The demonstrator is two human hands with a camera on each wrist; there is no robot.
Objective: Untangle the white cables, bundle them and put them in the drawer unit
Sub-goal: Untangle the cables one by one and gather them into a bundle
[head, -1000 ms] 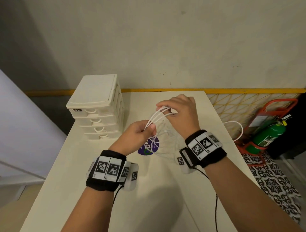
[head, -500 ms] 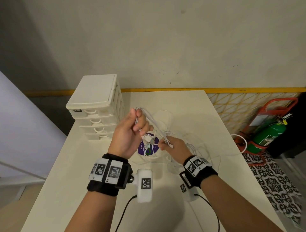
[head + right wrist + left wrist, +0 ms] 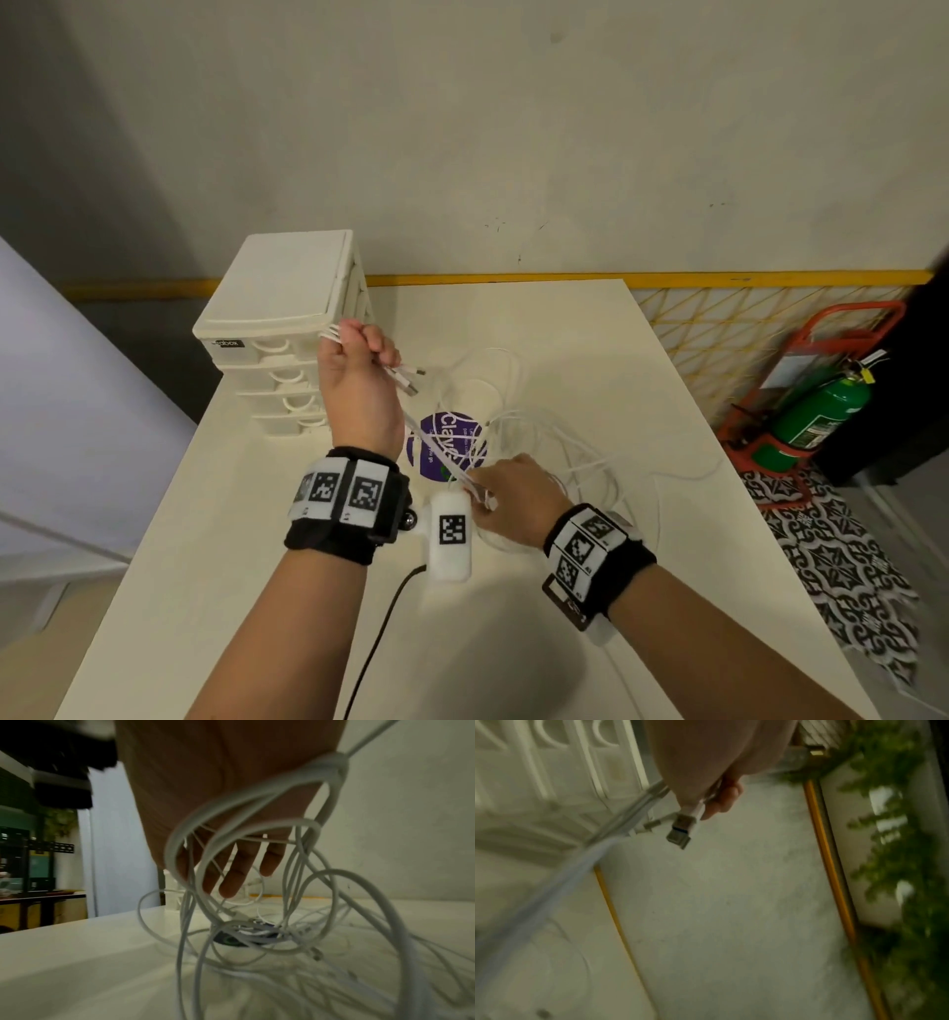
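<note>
My left hand (image 3: 359, 362) is raised in a fist in front of the white drawer unit (image 3: 287, 303) and grips a bunch of white cables (image 3: 539, 437). Two USB plugs (image 3: 411, 380) stick out past its fingers; one plug (image 3: 680, 830) shows close up in the left wrist view. A taut strand (image 3: 436, 447) runs down to my right hand (image 3: 506, 496), low over the table, which holds the cables at its thumb side. There, the bunch (image 3: 331, 766) sits at the hand's edge, with loops hanging past the fingers (image 3: 231, 874). The rest lies tangled on the table.
The white table (image 3: 231, 591) carries a round purple sticker (image 3: 444, 442) under the tangle. All drawers of the unit (image 3: 552, 770) are closed. Right of the table stand a green fire extinguisher (image 3: 821, 411) and a yellow mesh fence (image 3: 719, 329). One cable loop reaches the table's right edge.
My left hand rose and moved left toward the drawer unit, drawing the cables taut. My right hand slid down and nearer to me along the strands.
</note>
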